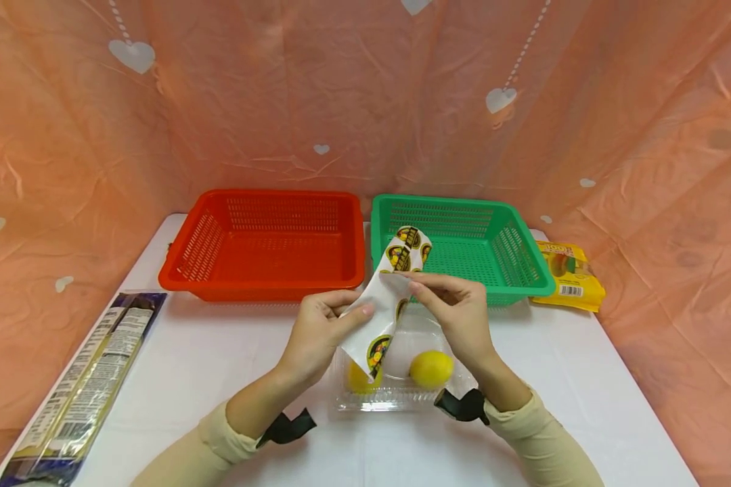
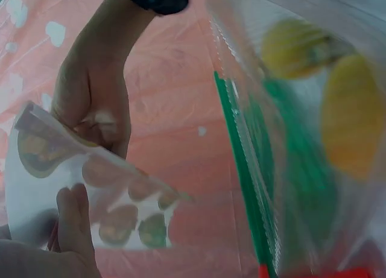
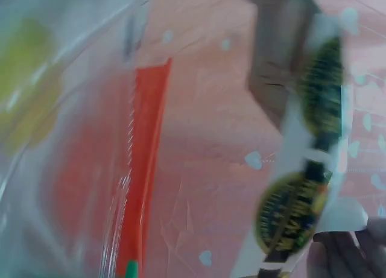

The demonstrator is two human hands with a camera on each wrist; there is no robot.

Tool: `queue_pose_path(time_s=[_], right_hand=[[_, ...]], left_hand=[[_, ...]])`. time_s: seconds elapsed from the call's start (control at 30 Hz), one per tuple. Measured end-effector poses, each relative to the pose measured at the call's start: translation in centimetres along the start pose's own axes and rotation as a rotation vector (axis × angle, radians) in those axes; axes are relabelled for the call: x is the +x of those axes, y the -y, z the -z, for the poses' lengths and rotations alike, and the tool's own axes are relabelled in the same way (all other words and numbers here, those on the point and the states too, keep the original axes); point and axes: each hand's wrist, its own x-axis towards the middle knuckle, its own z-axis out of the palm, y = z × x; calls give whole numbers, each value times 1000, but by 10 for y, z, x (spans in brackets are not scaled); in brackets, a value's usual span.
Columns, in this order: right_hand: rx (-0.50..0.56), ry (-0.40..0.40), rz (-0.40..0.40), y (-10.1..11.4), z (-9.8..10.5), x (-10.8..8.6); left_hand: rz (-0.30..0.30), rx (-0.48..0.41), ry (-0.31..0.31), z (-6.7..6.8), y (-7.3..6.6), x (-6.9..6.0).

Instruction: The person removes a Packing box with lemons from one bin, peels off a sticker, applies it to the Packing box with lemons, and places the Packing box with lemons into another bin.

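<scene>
In the head view, a white strip of round printed stickers (image 1: 365, 325), black and yellow, is held up in front of me. My left hand (image 1: 313, 331) pinches its lower left part between thumb and fingers. Higher up, my right hand (image 1: 463, 314) pinches a bent-over part of the strip with thumb and forefinger. Whether a sticker is coming off the backing, I cannot tell. Beneath the hands stands a clear plastic container (image 1: 378, 406). Two yellow lemons show in it, one lemon (image 1: 431, 369) at the right and another lemon (image 1: 359, 382) partly behind the strip.
A red basket (image 1: 268, 291) stands at the back left, beside a green basket (image 1: 463, 210). A yellow packet (image 1: 575, 284) lies right of the green one. Long plastic packages (image 1: 91, 379) lie along the table's left edge. A pink curtain (image 1: 365, 88) hangs behind.
</scene>
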Motion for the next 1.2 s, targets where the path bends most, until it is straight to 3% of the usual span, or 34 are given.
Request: queue_pose_path(time_s=[0.1, 0.23, 0.37, 0.47, 0.63, 0.77, 0.93, 1.07, 1.2], right_hand=[[204, -46, -164, 2, 2, 3], [435, -50, -289, 2, 6, 5], [432, -77, -332, 2, 12, 3], [417, -99, -322, 3, 17, 2], [422, -123, -298, 4, 26, -1], [421, -141, -300, 3, 32, -5], [439, -143, -300, -1, 36, -10], [455, -132, -293, -4, 37, -12], [458, -127, -281, -6, 36, -13]], left_hand=[[22, 51, 13, 13, -1, -5], [59, 109, 14, 44, -8, -16], [67, 59, 56, 91, -22, -30], [83, 11, 158, 135, -33, -40], [160, -26, 359, 208, -41, -50], [220, -26, 438, 248, -41, -52], [310, 43, 457, 267, -31, -43], [347, 147, 461, 268, -20, -29], [332, 327, 426, 266, -12, -16]])
